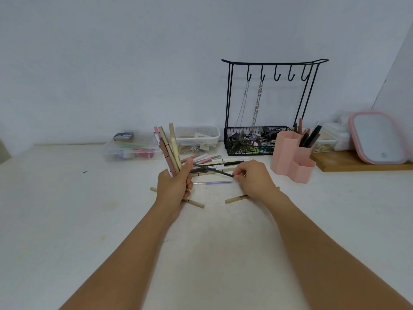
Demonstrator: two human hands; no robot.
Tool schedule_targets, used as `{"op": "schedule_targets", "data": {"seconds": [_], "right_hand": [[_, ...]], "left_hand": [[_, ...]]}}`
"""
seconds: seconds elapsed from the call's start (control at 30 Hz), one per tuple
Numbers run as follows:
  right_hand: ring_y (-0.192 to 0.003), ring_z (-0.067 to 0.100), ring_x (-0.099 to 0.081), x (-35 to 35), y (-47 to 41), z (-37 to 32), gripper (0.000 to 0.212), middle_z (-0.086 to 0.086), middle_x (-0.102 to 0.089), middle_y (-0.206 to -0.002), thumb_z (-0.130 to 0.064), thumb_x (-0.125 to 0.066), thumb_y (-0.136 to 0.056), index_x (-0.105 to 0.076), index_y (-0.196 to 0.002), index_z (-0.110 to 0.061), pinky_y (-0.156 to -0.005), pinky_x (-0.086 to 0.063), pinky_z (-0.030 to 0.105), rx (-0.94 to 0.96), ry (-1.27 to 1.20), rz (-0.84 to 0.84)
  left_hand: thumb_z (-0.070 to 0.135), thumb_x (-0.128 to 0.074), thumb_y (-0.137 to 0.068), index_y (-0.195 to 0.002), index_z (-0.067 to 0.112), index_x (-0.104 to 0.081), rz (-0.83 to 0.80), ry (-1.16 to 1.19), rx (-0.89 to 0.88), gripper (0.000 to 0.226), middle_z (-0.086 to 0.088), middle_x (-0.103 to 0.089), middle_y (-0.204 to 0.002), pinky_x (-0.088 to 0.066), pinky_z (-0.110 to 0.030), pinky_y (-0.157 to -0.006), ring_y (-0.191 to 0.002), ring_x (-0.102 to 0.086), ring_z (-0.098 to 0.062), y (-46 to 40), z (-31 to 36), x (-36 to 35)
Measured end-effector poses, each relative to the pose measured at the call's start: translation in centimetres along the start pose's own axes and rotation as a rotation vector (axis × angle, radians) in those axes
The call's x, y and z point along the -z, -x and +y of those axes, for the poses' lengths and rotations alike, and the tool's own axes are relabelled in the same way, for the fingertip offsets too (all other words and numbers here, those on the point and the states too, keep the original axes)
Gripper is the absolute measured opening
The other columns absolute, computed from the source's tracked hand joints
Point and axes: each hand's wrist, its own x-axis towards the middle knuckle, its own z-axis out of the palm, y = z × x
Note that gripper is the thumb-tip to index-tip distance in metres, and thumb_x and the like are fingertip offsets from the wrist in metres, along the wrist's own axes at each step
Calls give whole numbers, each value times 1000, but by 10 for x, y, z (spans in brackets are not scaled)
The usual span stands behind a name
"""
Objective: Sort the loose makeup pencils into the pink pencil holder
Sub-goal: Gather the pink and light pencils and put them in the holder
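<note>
Loose slim makeup pencils (212,163) heaped mid-table toward the back edge, left hand (175,189) gripping an upright bunch of beige and pink pencils (168,151), right hand (254,179) pinching a thin black pencil (213,170), pink hexagonal plastic pencil holder (290,156) near the right back edge, black wire jewellery rack (268,104) behind it.
</note>
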Motion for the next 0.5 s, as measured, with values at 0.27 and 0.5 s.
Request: {"op": "schedule_targets", "data": {"seconds": [0.27, 0.5], "right_hand": [[-67, 20, -62, -9, 30, -58, 8, 11, -65, -78, -1, -66, -90, -67, -90, -9, -70, -57, 33, 43, -761, -172], [-64, 16, -64, -31, 46, -78, 18, 11, -67, -75, 4, -62, -91, -70, -103, -7, -69, -58, 25, 103, -877, -209]], "left_hand": [[38, -80, -84, -99, 10, -68, -74, 37, -33, 34, 4, -36, -54, -23, -23, -44, -46, -28, -13, -1, -7, -1], [30, -86, -72, -97, -5, -69, -112, 128, -56, 47, -21, -69, -79, -48, -26, -47, -58, -64, -22, 5, -5, -4]]}}
